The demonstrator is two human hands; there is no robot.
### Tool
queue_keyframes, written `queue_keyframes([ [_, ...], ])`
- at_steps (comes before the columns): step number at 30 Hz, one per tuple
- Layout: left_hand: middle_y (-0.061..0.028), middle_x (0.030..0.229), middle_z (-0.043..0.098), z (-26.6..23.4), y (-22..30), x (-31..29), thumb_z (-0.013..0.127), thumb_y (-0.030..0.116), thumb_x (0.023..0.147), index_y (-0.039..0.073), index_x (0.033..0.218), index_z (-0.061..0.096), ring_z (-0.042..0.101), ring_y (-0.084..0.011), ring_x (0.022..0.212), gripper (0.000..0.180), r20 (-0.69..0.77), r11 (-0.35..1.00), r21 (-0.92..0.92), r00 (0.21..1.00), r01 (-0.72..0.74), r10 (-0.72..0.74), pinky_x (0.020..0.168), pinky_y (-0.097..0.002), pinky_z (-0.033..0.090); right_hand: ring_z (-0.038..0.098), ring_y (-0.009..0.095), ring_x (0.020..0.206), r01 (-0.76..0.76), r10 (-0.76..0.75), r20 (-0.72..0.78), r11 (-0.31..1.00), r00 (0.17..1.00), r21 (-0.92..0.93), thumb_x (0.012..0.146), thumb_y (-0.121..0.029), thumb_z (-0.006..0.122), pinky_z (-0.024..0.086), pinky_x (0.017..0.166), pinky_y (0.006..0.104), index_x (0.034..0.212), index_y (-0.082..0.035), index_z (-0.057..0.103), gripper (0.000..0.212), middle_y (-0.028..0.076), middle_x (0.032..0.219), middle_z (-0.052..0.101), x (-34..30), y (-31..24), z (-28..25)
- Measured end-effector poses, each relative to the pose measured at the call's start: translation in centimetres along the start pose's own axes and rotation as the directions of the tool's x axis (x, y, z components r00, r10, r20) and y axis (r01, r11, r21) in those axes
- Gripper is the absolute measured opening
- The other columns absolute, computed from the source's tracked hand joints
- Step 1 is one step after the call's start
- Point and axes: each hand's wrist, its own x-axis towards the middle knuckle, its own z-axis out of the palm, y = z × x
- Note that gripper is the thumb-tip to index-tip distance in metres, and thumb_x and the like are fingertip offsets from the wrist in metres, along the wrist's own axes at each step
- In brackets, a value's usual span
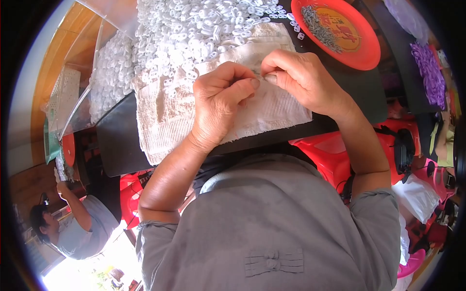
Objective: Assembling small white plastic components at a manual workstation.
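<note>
Above a folded cream towel (165, 116), my left hand (221, 99) is closed, thumb pressed to the curled fingers. Close to its right, my right hand (306, 80) pinches thumb against forefinger. The fingertips of both hands nearly meet; whatever small thing they hold is hidden or too tiny to name. Just beyond my hands, a large heap of small white plastic pieces with holes (194, 31) spreads over the towel's far part. At the far right lies a red oval tray (366, 56) holding a pile of small grey metal pins (320, 31).
Clear plastic sheeting (80, 82) stands left of the heap, by the black table's (114, 138) edge. Red stools (325, 150) are beneath and beside the table. A purple bundle (427, 72) lies far right. Another person (80, 225) sits at the lower left.
</note>
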Motion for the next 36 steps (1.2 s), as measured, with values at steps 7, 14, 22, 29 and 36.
queue_keyframes([
  [7, -0.0023, 0.069, 0.062, -0.1, 0.2, 0.0, 0.067, 0.006, 0.082, 0.000, 0.087, 0.067, 0.051, -0.0060, 0.059, 0.008, -0.068, 0.994, -0.092, 0.995, 0.066, -0.072, 0.054, -0.0201, 0.041, 0.058, 0.030, 0.066, 0.107, -0.064, 0.136, 0.938, 0.989, -0.329, 0.076, 0.004, 0.060, 0.045, 0.058, 0.0345, 0.086, -0.002, 0.057, 0.013, 0.011, 0.079, 0.058, -0.2, 0.3, -0.9],
  [14, -0.0008, 0.068, 0.061, 0.0, 0.2, 0.2, 0.068, 0.008, 0.083, 0.001, 0.086, 0.067, 0.050, -0.0044, 0.056, 0.007, -0.002, 0.993, -0.105, 0.999, 0.044, -0.044, 0.049, -0.0189, 0.040, 0.060, 0.017, 0.072, 0.071, -0.067, -0.082, 0.996, 0.994, 0.052, 0.075, 0.008, 0.062, 0.047, 0.060, 0.0274, 0.099, 0.000, 0.064, 0.025, 0.007, 0.081, 0.060, 0.4, -0.5, -1.3],
  [22, -0.0043, 0.065, 0.062, -0.8, 1.0, 0.8, 0.068, 0.013, 0.083, 0.000, 0.085, 0.066, 0.051, -0.0078, 0.049, 0.013, 0.147, 0.948, -0.215, 0.968, 0.234, -0.206, 0.041, -0.0200, 0.034, 0.061, 0.019, 0.068, 0.224, -0.214, -0.111, 0.971, 0.971, 0.086, 0.075, 0.011, 0.064, 0.048, 0.059, 0.0268, 0.093, 0.004, 0.063, 0.019, 0.010, 0.080, 0.062, 0.6, -0.6, -0.2],
  [29, -0.0067, 0.065, 0.061, -1.5, 0.8, 1.1, 0.066, 0.011, 0.083, -0.002, 0.086, 0.064, 0.052, -0.0102, 0.049, 0.013, 0.226, 0.901, -0.316, 0.946, 0.297, -0.232, 0.039, -0.0212, 0.035, 0.060, 0.016, 0.067, 0.261, -0.257, -0.117, 0.965, 0.959, 0.028, 0.079, 0.010, 0.061, 0.047, 0.058, 0.0263, 0.092, 0.003, 0.061, 0.015, 0.009, 0.082, 0.061, 0.4, -0.3, 0.1],
  [36, -0.0064, 0.065, 0.061, -1.3, 0.5, 1.1, 0.066, 0.010, 0.083, -0.001, 0.086, 0.065, 0.052, -0.0105, 0.048, 0.011, 0.201, 0.902, -0.358, 0.963, 0.244, -0.181, 0.040, -0.0217, 0.036, 0.056, 0.015, 0.066, 0.181, -0.175, -0.132, 0.983, 0.976, 0.039, 0.082, 0.007, 0.060, 0.045, 0.060, 0.0243, 0.092, 0.002, 0.059, 0.011, 0.007, 0.081, 0.060, 0.5, -0.1, 0.4],
])
